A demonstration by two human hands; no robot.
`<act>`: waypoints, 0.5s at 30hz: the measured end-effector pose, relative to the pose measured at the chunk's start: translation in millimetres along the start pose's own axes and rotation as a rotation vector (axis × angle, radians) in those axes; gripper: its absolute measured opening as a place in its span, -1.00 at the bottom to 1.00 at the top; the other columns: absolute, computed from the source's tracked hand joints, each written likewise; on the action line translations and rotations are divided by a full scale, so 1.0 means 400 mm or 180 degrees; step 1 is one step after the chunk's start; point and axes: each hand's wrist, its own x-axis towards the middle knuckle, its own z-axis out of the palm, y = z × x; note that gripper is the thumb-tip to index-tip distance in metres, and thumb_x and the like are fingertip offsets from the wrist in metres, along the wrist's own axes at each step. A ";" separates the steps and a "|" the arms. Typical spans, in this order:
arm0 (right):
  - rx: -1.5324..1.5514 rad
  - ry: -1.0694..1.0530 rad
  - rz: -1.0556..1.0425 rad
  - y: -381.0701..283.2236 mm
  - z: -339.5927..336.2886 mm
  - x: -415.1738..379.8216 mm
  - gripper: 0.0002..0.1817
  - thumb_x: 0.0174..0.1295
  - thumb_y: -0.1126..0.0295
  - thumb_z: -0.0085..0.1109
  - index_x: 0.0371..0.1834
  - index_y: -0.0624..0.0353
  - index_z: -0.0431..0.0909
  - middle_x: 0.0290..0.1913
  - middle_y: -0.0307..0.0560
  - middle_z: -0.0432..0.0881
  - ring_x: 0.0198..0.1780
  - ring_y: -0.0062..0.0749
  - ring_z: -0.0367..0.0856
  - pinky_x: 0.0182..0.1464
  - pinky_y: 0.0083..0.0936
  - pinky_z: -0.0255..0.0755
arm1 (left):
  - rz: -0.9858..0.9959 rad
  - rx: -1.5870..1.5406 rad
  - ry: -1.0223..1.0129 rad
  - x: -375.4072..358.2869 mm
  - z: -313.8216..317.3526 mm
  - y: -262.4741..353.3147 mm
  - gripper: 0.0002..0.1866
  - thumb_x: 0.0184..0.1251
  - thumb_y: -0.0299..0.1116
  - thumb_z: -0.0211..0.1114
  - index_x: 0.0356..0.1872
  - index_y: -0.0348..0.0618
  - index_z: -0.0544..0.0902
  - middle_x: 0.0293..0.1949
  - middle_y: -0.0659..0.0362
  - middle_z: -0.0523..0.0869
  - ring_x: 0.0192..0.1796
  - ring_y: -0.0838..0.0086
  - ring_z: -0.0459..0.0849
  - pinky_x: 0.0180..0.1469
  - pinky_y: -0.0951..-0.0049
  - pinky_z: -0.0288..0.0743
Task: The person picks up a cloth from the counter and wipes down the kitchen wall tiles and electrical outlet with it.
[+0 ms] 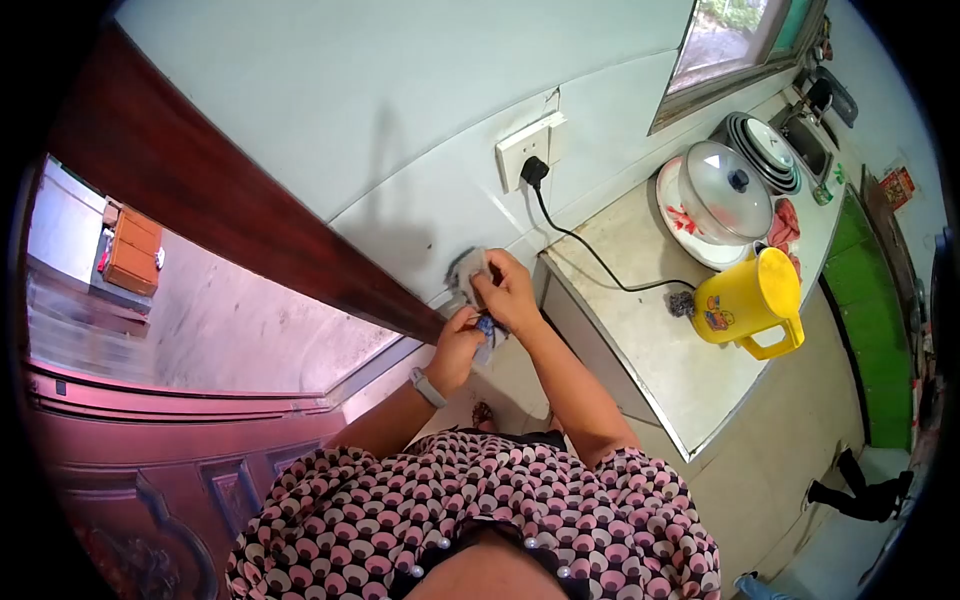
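Observation:
Close to the white wall, beside the dark red door frame, both hands meet around a greyish cloth [468,272]. My right hand [508,293] is closed on its upper part, fingers bent inward. Lower and to the left, my left hand [456,350], with a pale band on the wrist, is closed at a blue and white piece of cloth [487,328] hanging between the hands. Whether the grey and blue parts are one cloth, I cannot tell.
On the counter [620,350] at the right stand a yellow kettle [745,300], a clear-lidded tray [715,190] and nested basins [765,150]. A black cord [590,255] runs from the wall socket [522,155]. At the left are the door frame [230,200] and a pink door [180,470].

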 end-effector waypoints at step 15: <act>0.1705 0.1570 -0.0686 -0.406 0.041 0.224 -0.44 0.19 0.51 -0.03 0.29 0.35 0.10 0.12 -0.03 0.39 0.06 -0.46 0.37 0.13 -0.56 0.23 | 0.3247 0.0343 0.0765 -0.163 0.173 0.320 -0.41 0.07 -0.80 -0.02 0.24 -0.33 0.31 -0.09 0.18 0.50 -0.08 0.60 0.49 0.04 0.59 0.38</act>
